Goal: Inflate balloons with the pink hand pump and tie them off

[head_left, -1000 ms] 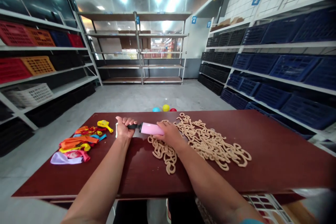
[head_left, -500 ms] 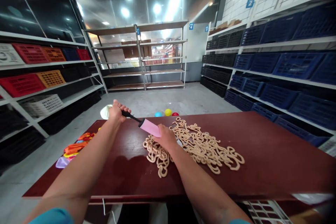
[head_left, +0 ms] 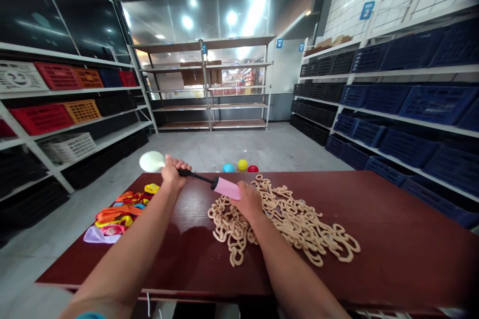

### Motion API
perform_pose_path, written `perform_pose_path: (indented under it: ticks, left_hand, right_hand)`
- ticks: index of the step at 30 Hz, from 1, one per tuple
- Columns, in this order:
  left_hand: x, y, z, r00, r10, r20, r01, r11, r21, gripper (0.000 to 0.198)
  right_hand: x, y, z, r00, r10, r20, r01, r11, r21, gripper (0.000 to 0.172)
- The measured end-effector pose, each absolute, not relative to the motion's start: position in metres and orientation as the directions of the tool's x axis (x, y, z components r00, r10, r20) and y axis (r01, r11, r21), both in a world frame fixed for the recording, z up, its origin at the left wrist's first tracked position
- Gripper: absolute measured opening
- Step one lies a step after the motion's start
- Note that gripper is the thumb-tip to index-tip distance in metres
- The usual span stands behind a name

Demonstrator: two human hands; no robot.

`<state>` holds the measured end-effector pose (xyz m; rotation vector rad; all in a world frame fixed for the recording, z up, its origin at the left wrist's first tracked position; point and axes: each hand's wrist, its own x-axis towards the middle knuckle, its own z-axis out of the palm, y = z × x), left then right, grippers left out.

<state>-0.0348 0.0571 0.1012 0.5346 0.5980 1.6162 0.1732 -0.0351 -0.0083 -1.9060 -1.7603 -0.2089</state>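
Note:
A hand-held balloon pump (head_left: 227, 188) with a pink barrel and black shaft is held above the table, tilted down to the right. My left hand (head_left: 174, 171) is wrapped round its black far end, where a pale whitish-green balloon (head_left: 152, 161) sticks out to the left, partly filled. The balloon's neck is hidden by the fingers. My right hand (head_left: 247, 200) grips the right end of the pink barrel. Beneath and beside the right hand lies a loose heap of beige curled, rope-like pieces (head_left: 299, 224), on the dark red table (head_left: 179, 254).
A pile of colourful limp balloons (head_left: 118, 214) lies on the table's left side. Blue (head_left: 228, 167), yellow (head_left: 243, 165) and red balloons (head_left: 253, 168) show beyond the far edge. Shelves with red crates (head_left: 42, 118) stand left, and blue crates (head_left: 436, 102) right.
The whitish balloon has swollen larger. More of the black shaft shows between the hands. The view has shifted slightly, bringing more of the limp balloon pile into sight.

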Motion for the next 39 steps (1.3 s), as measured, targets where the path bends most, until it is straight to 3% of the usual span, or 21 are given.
perform_pose_path:
  ticks: [9,19,27,39]
  left_hand:
    - [0.008,0.025,0.052,-0.092,0.996,-0.006,-0.784,-0.068,0.617,0.041]
    - [-0.039,0.038,0.106,-0.191,0.982,-0.011,-0.686,-0.126,0.717,0.039]
    - [-0.081,0.051,0.142,-0.260,0.965,0.035,-0.655,-0.203,0.727,0.040]
    - [0.002,0.035,0.082,-0.135,0.991,0.008,-0.721,-0.104,0.685,0.043]
  right_hand:
    - [0.172,-0.040,-0.009,0.073,0.871,0.486,0.973,0.045,-0.228,0.034]
    - [0.166,-0.042,-0.004,0.067,0.874,0.481,0.954,0.085,-0.287,0.031]
    - [0.167,-0.037,-0.008,0.073,0.861,0.504,0.951,0.092,-0.295,0.030]
    - [0.166,-0.039,-0.011,0.117,0.862,0.494,0.944,0.058,-0.326,0.032]
